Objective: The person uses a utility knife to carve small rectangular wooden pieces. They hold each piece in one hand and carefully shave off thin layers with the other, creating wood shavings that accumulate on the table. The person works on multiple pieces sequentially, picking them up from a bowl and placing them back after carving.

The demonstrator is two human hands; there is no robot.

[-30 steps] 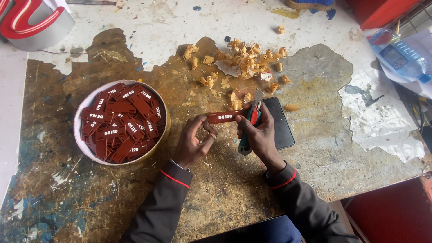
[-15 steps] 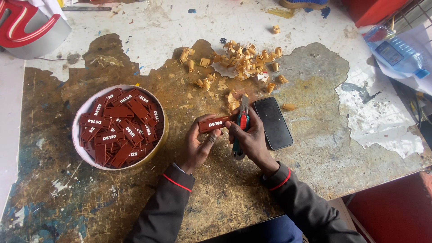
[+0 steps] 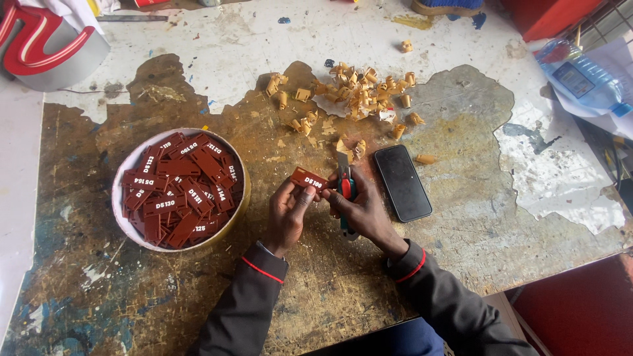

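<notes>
- Low in the frame, two dark sleeves with red cuff stripes rise from the bottom edge to the centre.
- The left hand (image 3: 288,214) pinches a small flat dark-red rectangular tag with white lettering (image 3: 308,179) between thumb and fingertips, just left of centre.
- The right hand (image 3: 364,212) is wrapped around a utility knife with a red and teal handle (image 3: 345,186), blade pointing up-frame, right beside the tag's right end.
- Just right of that hand lies a black rectangular phone (image 3: 402,182), screen up, on the worn, paint-stained wooden table (image 3: 461,250).
- At centre left stands a round white bowl (image 3: 132,161) heaped with more dark-red tags.
- Above centre, curled tan shavings (image 3: 353,92) lie scattered.
- At upper right lies a clear plastic bottle (image 3: 580,79).
</notes>
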